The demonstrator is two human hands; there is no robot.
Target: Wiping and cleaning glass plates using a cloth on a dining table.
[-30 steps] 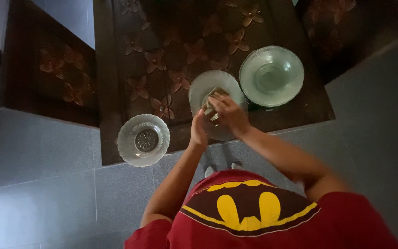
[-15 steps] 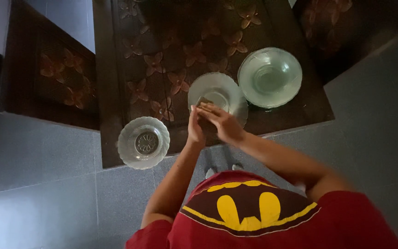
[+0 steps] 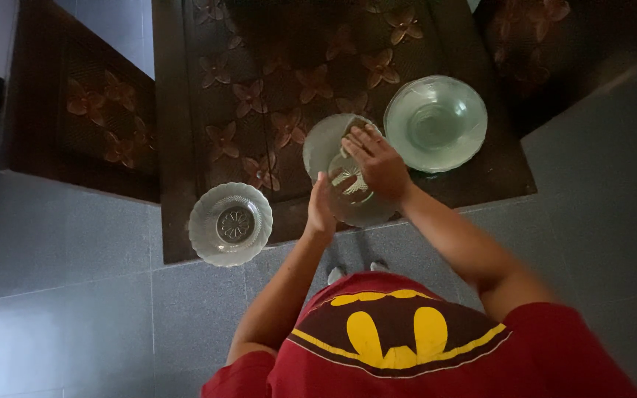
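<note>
I hold a clear glass plate (image 3: 331, 147) over the edge of a dark wooden table (image 3: 208, 110) carved with flowers. My left hand (image 3: 321, 209) grips the plate's near rim from below. My right hand (image 3: 374, 158) lies flat on the plate's upper part, pressing a small cloth or sponge (image 3: 357, 127) that peeks out past the fingertips. A flower pattern shows in the plate's centre below my right palm.
A large clear glass bowl (image 3: 435, 122) stands on the table just right of the plate. A smaller ribbed glass bowl (image 3: 230, 223) sits at the table's near left corner. Grey floor tiles (image 3: 75, 309) surround the table. My red shirt (image 3: 407, 346) fills the bottom.
My right hand has slid from the plate's near part up to its far edge, uncovering the plate's centre. My left hand stayed on the near rim.
</note>
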